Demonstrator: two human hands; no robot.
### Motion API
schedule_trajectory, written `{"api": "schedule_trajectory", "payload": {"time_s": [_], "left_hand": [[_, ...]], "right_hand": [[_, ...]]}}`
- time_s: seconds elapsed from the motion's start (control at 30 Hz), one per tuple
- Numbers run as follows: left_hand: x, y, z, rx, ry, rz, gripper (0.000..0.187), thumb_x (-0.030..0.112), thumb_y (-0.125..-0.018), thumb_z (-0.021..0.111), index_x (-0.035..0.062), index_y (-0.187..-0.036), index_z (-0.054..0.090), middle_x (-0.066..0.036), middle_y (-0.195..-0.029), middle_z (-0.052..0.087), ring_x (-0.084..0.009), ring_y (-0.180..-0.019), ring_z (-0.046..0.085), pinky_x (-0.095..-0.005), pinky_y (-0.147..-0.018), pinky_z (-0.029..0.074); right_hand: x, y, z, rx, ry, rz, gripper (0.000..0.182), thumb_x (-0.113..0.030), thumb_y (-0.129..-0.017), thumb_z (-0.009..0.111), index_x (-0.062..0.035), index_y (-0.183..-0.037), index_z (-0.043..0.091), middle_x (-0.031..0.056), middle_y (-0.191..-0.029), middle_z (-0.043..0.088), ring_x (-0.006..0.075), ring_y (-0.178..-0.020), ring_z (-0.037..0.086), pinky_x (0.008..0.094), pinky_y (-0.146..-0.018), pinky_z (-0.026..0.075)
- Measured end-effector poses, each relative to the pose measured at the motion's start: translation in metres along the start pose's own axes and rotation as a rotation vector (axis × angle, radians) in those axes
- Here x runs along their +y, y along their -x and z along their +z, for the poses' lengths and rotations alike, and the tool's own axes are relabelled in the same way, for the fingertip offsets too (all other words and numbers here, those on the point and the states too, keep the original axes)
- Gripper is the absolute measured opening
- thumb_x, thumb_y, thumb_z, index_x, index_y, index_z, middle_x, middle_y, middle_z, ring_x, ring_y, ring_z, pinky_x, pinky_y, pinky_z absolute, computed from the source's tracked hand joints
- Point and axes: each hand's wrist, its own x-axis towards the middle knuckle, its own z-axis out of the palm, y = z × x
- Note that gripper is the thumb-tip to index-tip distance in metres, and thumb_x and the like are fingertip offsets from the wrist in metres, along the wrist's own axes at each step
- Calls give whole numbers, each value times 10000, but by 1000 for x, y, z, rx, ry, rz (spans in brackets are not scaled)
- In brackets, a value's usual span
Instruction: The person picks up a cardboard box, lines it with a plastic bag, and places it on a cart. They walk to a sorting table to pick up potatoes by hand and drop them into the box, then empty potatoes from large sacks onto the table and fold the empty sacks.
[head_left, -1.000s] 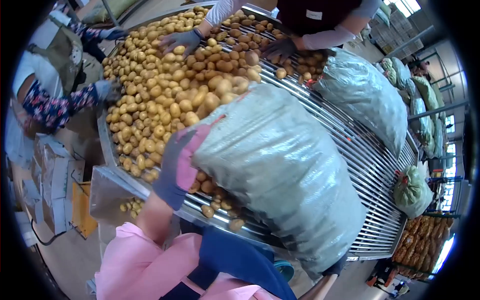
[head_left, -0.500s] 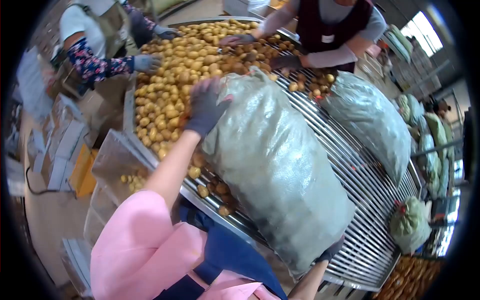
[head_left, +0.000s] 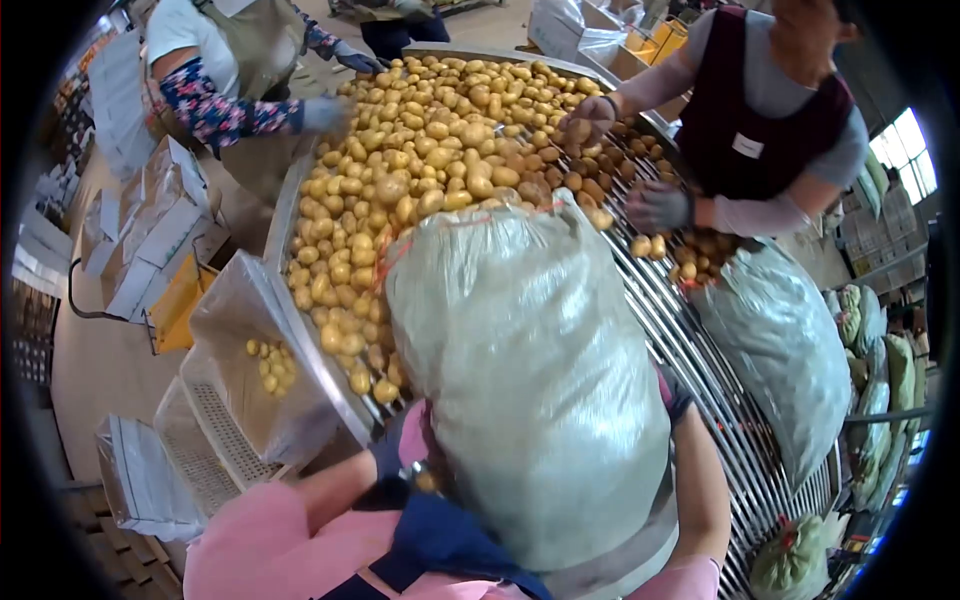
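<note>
A large pale green sack [head_left: 530, 370] lies in front of me, its top end over the potatoes [head_left: 400, 150] on a metal roller table [head_left: 300, 215]. Against the sack's lower left side is my left hand [head_left: 395, 450], gloved, with part of it hidden. My right hand [head_left: 675, 392], in a dark glove, presses on the right side, its fingers mostly hidden behind the sack. Red string shows at the sack's upper edge.
Two people stand across the table, gloved hands over the potatoes. Another full sack [head_left: 775, 345] lies on the rollers at right, with a small tied sack [head_left: 790, 560] lower down. Plastic-lined crates [head_left: 225, 400] and boxes [head_left: 160, 235] stand at left.
My left hand has moved from the sack's top end down to its lower left side. My right hand has moved up along its right side. The sack is nearer my body and more upright in view.
</note>
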Motion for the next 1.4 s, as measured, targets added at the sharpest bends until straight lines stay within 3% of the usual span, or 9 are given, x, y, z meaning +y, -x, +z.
{"api": "schedule_trajectory", "payload": {"time_s": [0.27, 0.33, 0.37, 0.47, 0.6, 0.73, 0.93, 1.1, 1.4], "left_hand": [[-53, -22, 6, 268, 459, -59, 410, 195, -975, 294, 15, -1341, 341, -82, -1325, 423, -184, -1155, 447, -304, -1004, 339], [-65, -8, 17, 285, 366, 453, 473, 288, -960, 381, 11, -1340, 340, -103, -1271, 488, -195, -1183, 445, -363, -1004, 360], [-30, 6, 3, 17, -114, 86, 449, 216, -941, 437, 7, -1330, 356, -115, -1271, 484, -202, -1164, 461, -356, -991, 374], [-54, 0, 5, -266, 46, 347, 396, 197, -971, 360, 5, -1316, 385, -88, -1275, 475, -138, -1135, 476, -241, -958, 384], [36, 22, 113, -32, -137, -127, 401, 216, -957, 409, 29, -1312, 406, -104, -1272, 482, -189, -1159, 460, -330, -1003, 359], [59, 37, 180, -132, -493, 571, 356, 127, -853, 478, -2, -1182, 522, -184, -1174, 557, -272, -1104, 512, -337, -956, 383], [92, 52, 252, -552, -895, 779, 155, 172, -695, 554, 32, -630, 539, -153, -598, 546, -289, -540, 535, -378, -531, 413], [72, 80, 303, -866, -724, 1089, 215, 230, -740, 587, 46, -849, 601, -139, -808, 605, -290, -748, 579, -345, -718, 467], [50, 143, 367, -1328, -698, 997, 250, 224, -761, 589, 40, -929, 592, -134, -869, 611, -272, -797, 583, -331, -751, 463]], "right_hand": [[8, 18, 5, 36, 35, 28, 497, -247, -945, 415, 38, -1344, 340, 152, -1362, 408, 238, -1256, 383, 342, -1031, 314], [10, 44, -3, 95, 87, 19, 497, -246, -944, 416, 38, -1345, 338, 152, -1363, 407, 237, -1257, 382, 342, -1032, 313], [9, 61, -9, 142, 123, 14, 498, -245, -944, 417, 37, -1346, 337, 152, -1364, 406, 236, -1257, 381, 342, -1032, 312], [-1, 115, -22, 288, 213, -13, 498, -243, -943, 418, 37, -1347, 335, 151, -1365, 404, 235, -1258, 380, 341, -1033, 311], [-1, 193, -21, 524, 286, -54, 500, -240, -942, 421, 36, -1349, 331, 150, -1367, 402, 233, -1259, 378, 340, -1035, 309], [11, 264, -12, 773, 248, -111, 501, -237, -941, 423, 35, -1351, 328, 149, -1369, 399, 231, -1260, 376, 339, -1036, 307], [14, 338, 4, 1052, 221, -181, 503, -232, -940, 427, 34, -1355, 323, 148, -1372, 395, 228, -1262, 373, 337, -1038, 305], [-4, 369, 14, 1167, 228, -252, 505, -228, -939, 429, 33, -1357, 319, 147, -1374, 392, 225, -1263, 371, 336, -1040, 302], [-49, 368, 12, 1203, 219, -453, 510, -221, -937, 435, 31, -1362, 311, 145, -1379, 387, 220, -1266, 367, 334, -1043, 298]]}}
